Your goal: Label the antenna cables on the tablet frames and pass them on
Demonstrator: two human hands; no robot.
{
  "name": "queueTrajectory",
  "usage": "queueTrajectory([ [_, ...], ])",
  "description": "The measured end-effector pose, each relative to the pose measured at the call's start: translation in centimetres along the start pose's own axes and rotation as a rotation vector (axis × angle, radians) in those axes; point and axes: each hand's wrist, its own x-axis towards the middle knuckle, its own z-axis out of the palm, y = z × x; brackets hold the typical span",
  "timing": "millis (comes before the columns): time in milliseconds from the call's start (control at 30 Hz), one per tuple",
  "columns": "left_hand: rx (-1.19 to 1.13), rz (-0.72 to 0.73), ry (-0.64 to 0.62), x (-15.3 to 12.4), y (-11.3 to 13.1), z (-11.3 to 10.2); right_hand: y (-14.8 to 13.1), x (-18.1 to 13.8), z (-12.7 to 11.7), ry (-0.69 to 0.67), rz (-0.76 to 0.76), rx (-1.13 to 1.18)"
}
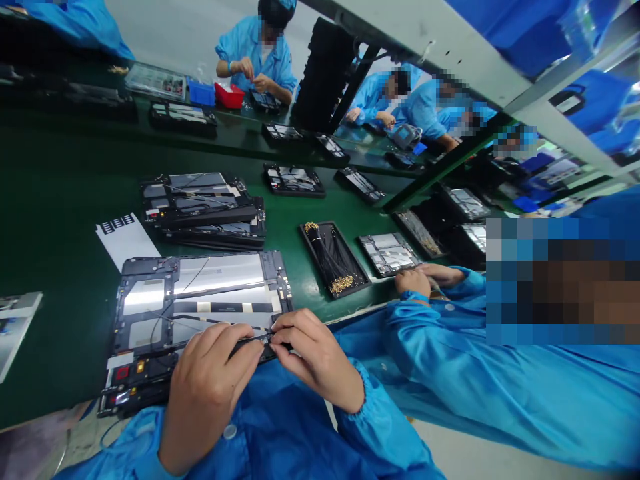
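— In the head view, nearest the camera: an opened tablet chassis (200,300), flat on the green belt (55,200), silver plates and thin black cables showing inside.

— And the hands?

— Both at the near edge of that chassis. Left hand (207,387) curled, fingers bent inward, thumb and fingertips pinched on a thin black cable (250,339) lying along the edge. Right hand (315,357) also nearly closed, fingertips pressed on the same cable end, touching the left fingertips. Hard to tell which hand carries the grip more.

— Behind the chassis?

— A stack of similar opened tablets (200,207), just beyond it. To the left of the chassis, a white sheet with black strips (125,237). To the right, a black tray of cables with gold connectors (334,259), then one more opened unit (389,253).

— Somebody beside?

— Yes, a co-worker's hand (415,280) in blue sleeve, right of the chassis, resting near that opened unit. Far beyond the chassis, across the belt, another person in blue, hands over a small device (264,100), next to a red bin (230,95) and a blue bin (201,92).
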Motion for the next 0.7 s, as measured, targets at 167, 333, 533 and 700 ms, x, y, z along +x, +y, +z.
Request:
queueTrajectory([
  [167,-0.016,-0.018,-0.02,0.2,0.0,-0.2,-0.1,-0.7,0.7,0.053,0.002,-0.019],
  [333,-0.017,-0.075,-0.036,0.4,0.1,0.0,0.5,-2.2,2.3,0.187,-0.172,-0.233],
  [533,-0.001,-0.1,-0.061,-0.6,0.4,-1.1,0.8,-2.5,3.7,0.188,-0.283,-0.38],
  [700,0.01,-0.085,-0.056,-0.6,-4.6,-7.4,0.6,-1.5,1.3,0.084,-0.253,-0.22],
])
